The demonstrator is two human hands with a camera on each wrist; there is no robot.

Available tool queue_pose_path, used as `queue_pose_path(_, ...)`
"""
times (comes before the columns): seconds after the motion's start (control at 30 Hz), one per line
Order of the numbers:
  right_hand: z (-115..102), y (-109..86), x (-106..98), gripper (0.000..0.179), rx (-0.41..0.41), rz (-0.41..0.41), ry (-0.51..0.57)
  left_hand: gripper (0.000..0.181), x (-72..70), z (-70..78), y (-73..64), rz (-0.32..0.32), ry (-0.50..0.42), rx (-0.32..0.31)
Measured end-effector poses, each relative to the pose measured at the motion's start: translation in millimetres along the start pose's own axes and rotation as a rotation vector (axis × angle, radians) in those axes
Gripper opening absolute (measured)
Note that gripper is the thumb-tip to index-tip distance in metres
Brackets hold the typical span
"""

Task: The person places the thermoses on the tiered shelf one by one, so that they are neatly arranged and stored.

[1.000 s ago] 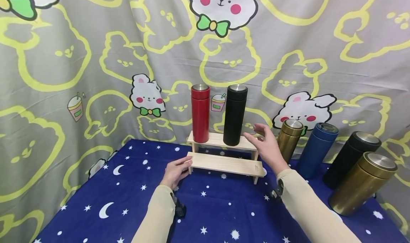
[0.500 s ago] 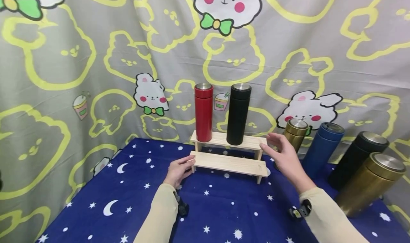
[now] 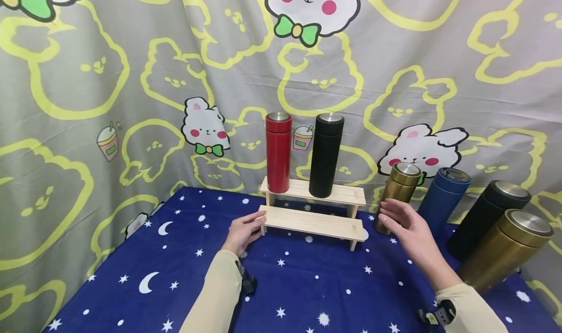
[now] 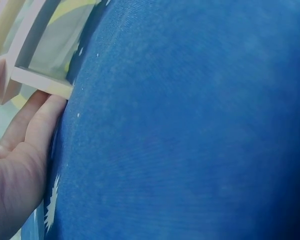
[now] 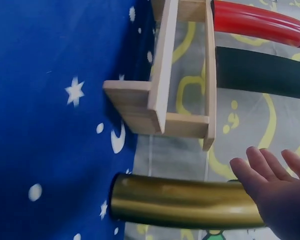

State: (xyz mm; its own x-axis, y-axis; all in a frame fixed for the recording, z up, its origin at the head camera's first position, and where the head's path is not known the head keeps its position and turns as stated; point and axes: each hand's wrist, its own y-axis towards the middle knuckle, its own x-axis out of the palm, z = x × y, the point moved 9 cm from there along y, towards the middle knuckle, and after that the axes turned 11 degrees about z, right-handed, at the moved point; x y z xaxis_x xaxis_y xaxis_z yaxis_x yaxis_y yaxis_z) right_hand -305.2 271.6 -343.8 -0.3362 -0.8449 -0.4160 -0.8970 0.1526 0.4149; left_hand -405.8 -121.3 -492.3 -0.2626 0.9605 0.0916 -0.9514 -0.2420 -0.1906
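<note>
A two-step wooden display stand (image 3: 311, 223) stands on the table. On its upper step stand a red thermos (image 3: 278, 152) and a black thermos (image 3: 326, 156), both upright with silver-topped lids. My left hand (image 3: 241, 233) holds the left end of the lower step; in the left wrist view its fingers (image 4: 42, 117) lie against the stand's leg. To the right of the stand, a slim gold thermos (image 3: 398, 186) stands upright on the cloth. My right hand (image 3: 410, 225) is in front of it, fingers spread and nothing gripped. Whether it touches the bottle I cannot tell.
Farther right stand a blue thermos (image 3: 443, 201), a wider black thermos (image 3: 487, 218) and a wide gold thermos (image 3: 505, 255). A dark blue cloth (image 3: 307, 294) with stars and moons covers the table. A patterned curtain (image 3: 246, 89) hangs close behind.
My right hand has moved right and down, from beside the black thermos on the stand to the slim gold thermos. My left hand stays at the stand's left end.
</note>
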Motion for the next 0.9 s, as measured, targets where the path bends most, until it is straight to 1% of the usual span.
queue_pose_path(0.17, 5.4, -19.6, -15.8, 0.053, -0.008, 0.035, -0.052, 0.037, 1.7, -0.6, 0.0, -0.006, 0.001, 0.000)
queue_pose_path(0.33, 3.5, -39.6, -28.9, 0.047, -0.045, 0.053, -0.014, 0.037, 1.2, -1.7, 1.6, -0.009, -0.011, -0.012)
queue_pose_path(0.4, 5.1, -46.4, -34.5, 0.046, -0.040, 0.068, -0.021, 0.037, 0.2, -1.6, 1.8, -0.004, -0.011, -0.016)
queue_pose_path(0.57, 13.1, -62.4, -51.0, 0.046, -0.018, 0.139, -0.066, 0.037, -1.4, -0.5, 1.8, 0.004, 0.005, -0.012)
queue_pose_path(0.67, 17.8, -71.3, -61.5, 0.043, -0.025, 0.172, -0.067, 0.038, -1.2, -1.0, 1.9, 0.009, 0.012, -0.006)
queue_pose_path(0.8, 29.7, -80.5, -75.8, 0.041, -0.006, 0.192, -0.053, 0.036, -1.1, -1.1, 1.2, 0.016, 0.009, -0.010)
queue_pose_path(0.9, 42.6, -88.1, -90.4, 0.041, 0.028, 0.232, -0.058, 0.036, -0.7, -0.4, 0.5, 0.011, 0.006, -0.010)
